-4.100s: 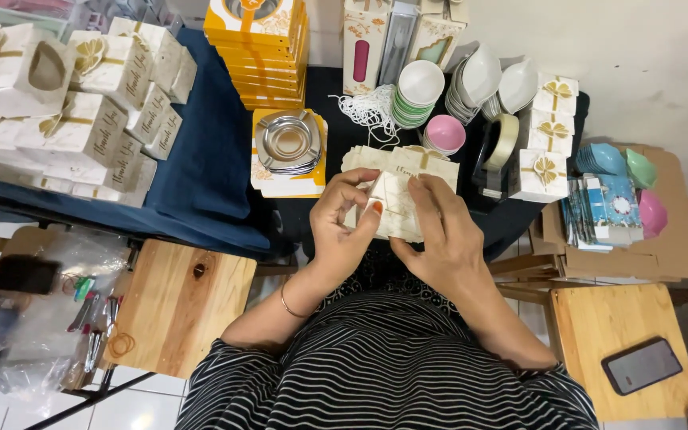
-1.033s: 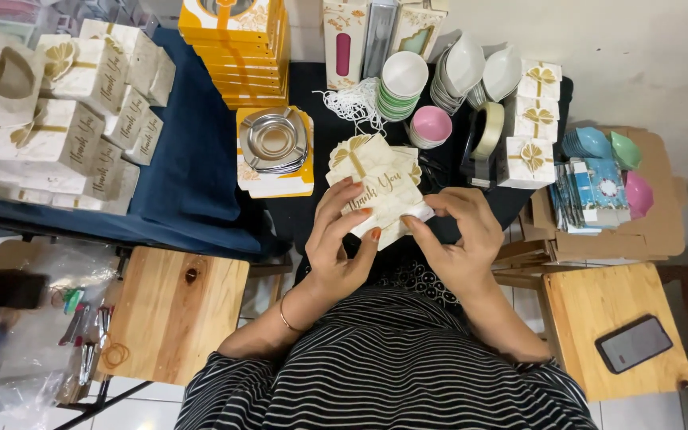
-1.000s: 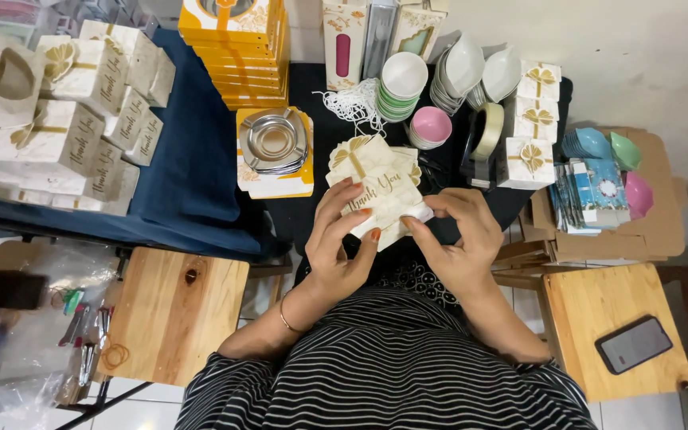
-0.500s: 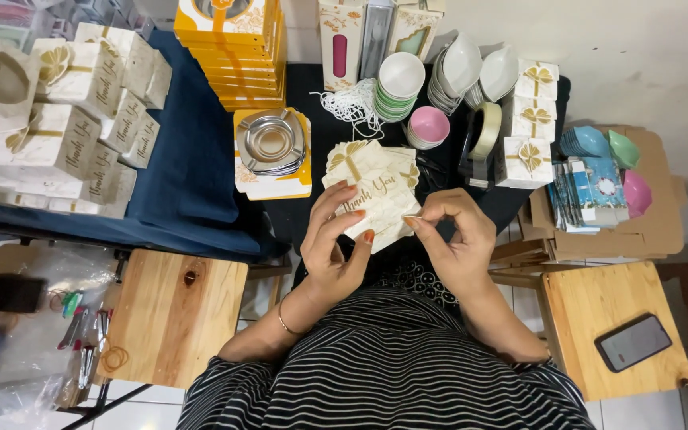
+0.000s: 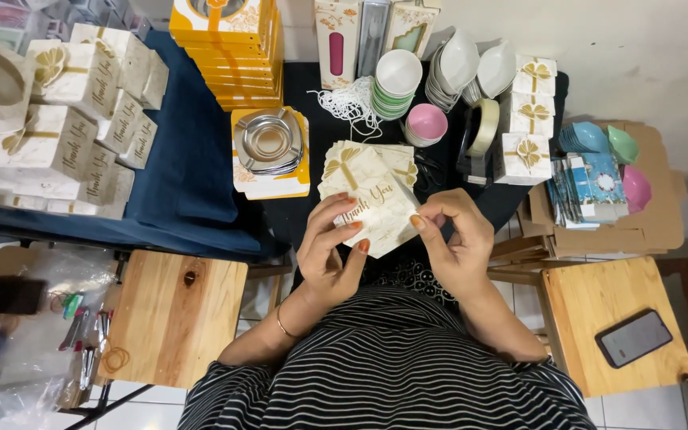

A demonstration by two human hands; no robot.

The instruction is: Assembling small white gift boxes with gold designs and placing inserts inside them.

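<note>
While our left hand (image 5: 330,256) and right hand (image 5: 457,243) both pinch the cream gift box (image 5: 369,201) above our lap, the orange tray (image 5: 271,159) beside it holds stacked metal ashtrays (image 5: 268,142) — the cardboard box (image 5: 639,223) at right holds pink and teal dishes. Vs. half a sec ago: box barely tilted, grip unchanged.

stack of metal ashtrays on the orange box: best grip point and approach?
Probably from straight above, fingers pinching two opposite outer rims of the metal ashtray stack. It lies flat and open side up on the orange box, with a shallow bowl that gives little to hold inside. Come from the near side: the stacked orange boxes crowd the far edge.
</note>
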